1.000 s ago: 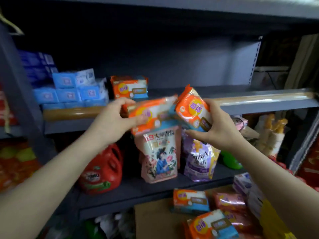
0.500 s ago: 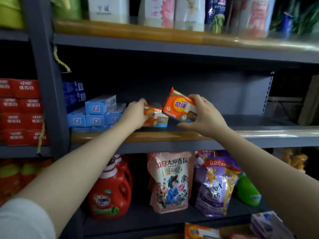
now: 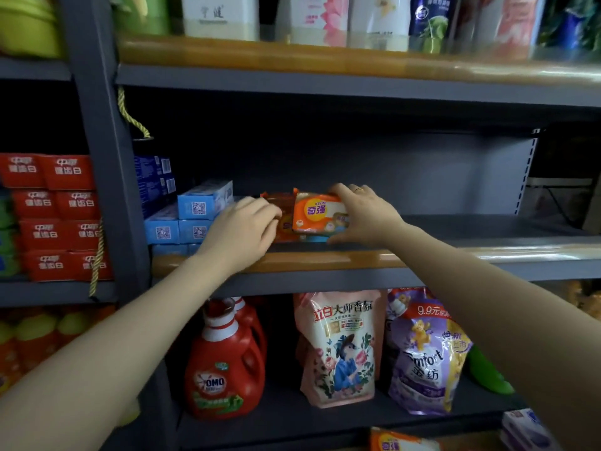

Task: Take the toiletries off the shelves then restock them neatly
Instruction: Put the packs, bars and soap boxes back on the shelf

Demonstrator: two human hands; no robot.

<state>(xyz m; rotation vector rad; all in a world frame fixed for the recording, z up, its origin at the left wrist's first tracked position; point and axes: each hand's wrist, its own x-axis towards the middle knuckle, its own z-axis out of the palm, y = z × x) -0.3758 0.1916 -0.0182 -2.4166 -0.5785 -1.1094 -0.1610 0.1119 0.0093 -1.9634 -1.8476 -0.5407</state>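
Orange soap pack [image 3: 317,212], yellow-labelled

Shiny packs on a dull grey metal shelf

The orange soap pack [image 3: 317,212] has a shiny plastic wrap that catches the light. The shelf [image 3: 455,271] looks like grey painted metal, dull and smooth, with a glossy brown strip [image 3: 325,260] along its front edge. The blue boxes [image 3: 205,203] look like smooth card. The red jug [image 3: 224,369] is hard, shiny plastic. The pink bag [image 3: 338,349] and the purple bag [image 3: 422,359] are soft, crinkly, glossy plastic.
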